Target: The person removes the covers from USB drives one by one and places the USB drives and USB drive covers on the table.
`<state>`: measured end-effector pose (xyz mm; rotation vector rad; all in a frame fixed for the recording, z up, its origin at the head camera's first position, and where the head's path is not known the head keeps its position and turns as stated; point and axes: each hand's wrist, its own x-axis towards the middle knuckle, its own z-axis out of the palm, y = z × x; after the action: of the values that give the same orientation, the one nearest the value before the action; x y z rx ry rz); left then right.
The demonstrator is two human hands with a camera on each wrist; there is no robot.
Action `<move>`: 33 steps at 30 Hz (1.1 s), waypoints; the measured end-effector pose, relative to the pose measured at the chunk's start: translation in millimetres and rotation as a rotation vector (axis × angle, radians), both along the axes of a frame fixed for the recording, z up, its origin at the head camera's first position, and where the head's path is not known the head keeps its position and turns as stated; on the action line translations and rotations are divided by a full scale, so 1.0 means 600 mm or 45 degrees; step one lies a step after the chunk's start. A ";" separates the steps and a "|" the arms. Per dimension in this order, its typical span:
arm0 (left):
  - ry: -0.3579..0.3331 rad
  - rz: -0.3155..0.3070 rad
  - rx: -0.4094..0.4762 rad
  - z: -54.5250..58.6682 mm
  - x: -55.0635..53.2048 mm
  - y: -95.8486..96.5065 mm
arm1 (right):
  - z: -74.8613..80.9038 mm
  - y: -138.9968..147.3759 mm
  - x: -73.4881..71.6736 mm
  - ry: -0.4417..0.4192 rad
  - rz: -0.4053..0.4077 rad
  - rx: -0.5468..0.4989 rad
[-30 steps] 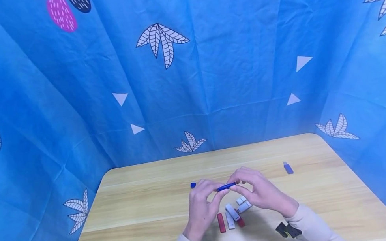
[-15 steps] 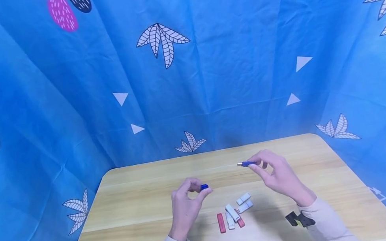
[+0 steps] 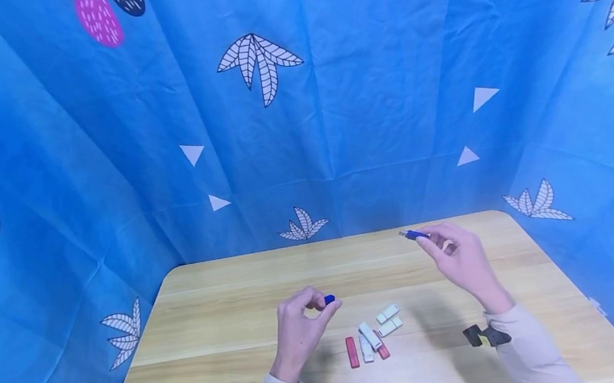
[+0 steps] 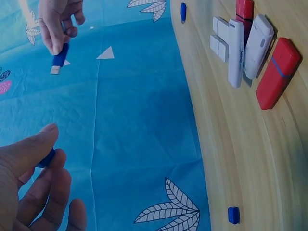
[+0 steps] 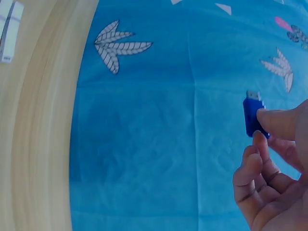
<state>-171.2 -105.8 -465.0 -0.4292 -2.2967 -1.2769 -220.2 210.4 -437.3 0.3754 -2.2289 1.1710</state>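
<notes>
My right hand pinches a blue USB stick between thumb and fingers, raised above the far right of the table. Its bare metal plug shows in the right wrist view. Nearer the middle, my left hand pinches a small blue cap, held apart from the stick and partly covered by the fingers. Two red USB sticks and several white USB sticks lie on the table between the forearms. One white stick rests across others there.
The wooden table meets a blue patterned cloth at its far edge. In the left wrist view another blue USB stick and a loose blue cap lie on the tabletop near that edge.
A second ago both hands held one blue stick together. The cap came off in my left hand, and my right hand moved up and to the right with the stick.
</notes>
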 end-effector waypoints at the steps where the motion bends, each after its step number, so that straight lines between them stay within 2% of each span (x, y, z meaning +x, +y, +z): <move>1: -0.011 -0.002 -0.006 0.001 0.000 0.000 | -0.001 0.004 -0.002 -0.026 -0.026 -0.001; 8: -0.055 0.007 -0.046 -0.003 0.000 0.001 | -0.014 0.030 -0.014 -0.262 -0.211 0.029; 14: -0.093 0.040 -0.065 -0.004 0.000 0.002 | -0.022 0.051 -0.020 -0.470 -0.276 0.022; 23: -0.083 0.016 -0.137 -0.010 -0.003 0.001 | -0.040 0.078 -0.029 -0.713 -0.285 -0.021; 33: -0.180 -0.022 -0.162 -0.007 0.001 0.001 | -0.091 0.101 -0.038 -0.882 -0.280 -0.001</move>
<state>-170.4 -105.1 -469.5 -0.4144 -2.5074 -1.2087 -242.8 271.2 -491.7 -0.3299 -2.7505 1.3116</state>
